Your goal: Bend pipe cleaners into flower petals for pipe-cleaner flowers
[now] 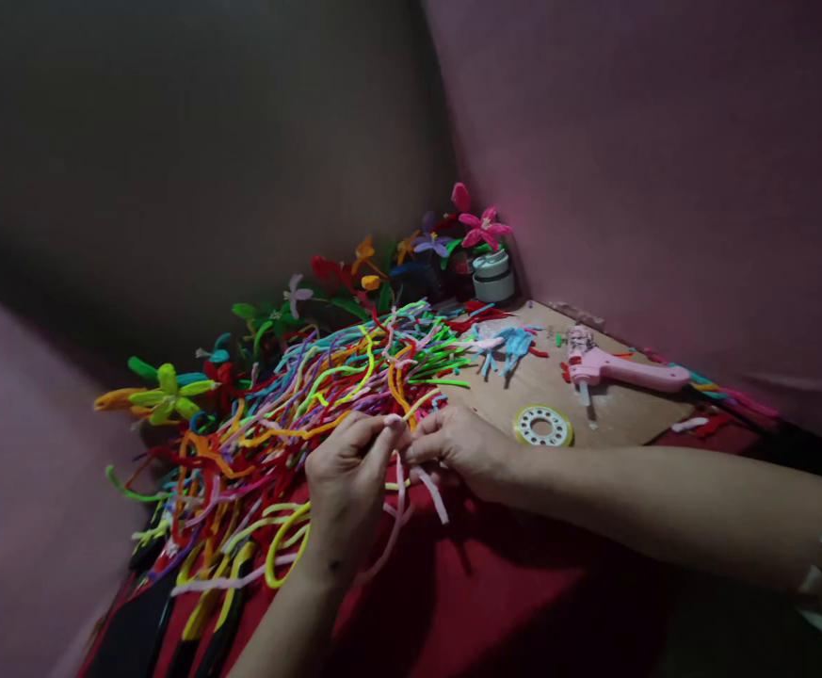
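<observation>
My left hand (348, 476) and my right hand (473, 454) meet in front of the pile, fingertips pinched close together. Between them they grip a pale pink pipe cleaner (433, 494), whose bent ends hang below my fingers. Its middle is hidden by the fingers. Just behind and to the left of my hands spreads a tangled heap of pipe cleaners (326, 372) in many colours. A yellow-rimmed tape roll (523, 426) lies flat beyond my right forearm.
A pink glue gun (629, 369) rests on a brown board (477, 400) at the right. Black-and-yellow handled pliers (202, 617) lie front left on red cloth (509, 603). Pipe-cleaner flowers (170, 395) line the back, near a white round container (493, 278). Walls enclose the corner.
</observation>
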Demonstrator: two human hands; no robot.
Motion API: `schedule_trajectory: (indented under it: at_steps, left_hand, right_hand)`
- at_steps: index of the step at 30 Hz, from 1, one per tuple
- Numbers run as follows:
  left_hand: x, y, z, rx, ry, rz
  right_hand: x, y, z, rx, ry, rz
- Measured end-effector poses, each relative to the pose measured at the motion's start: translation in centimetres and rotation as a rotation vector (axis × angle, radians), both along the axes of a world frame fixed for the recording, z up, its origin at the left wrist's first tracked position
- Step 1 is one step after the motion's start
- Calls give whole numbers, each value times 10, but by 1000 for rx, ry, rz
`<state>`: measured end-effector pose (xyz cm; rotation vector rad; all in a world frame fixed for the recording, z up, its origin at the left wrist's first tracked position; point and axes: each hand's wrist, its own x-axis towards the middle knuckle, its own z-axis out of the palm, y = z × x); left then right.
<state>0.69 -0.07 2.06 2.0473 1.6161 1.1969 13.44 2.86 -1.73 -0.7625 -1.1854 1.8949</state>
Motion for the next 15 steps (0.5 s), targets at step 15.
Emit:
schedule_trajectory:
  at_steps: [15]
  left_hand:
    - [32, 34, 21, -460, -171, -41]
  right_hand:
    - [14, 36, 7, -71, 272, -493]
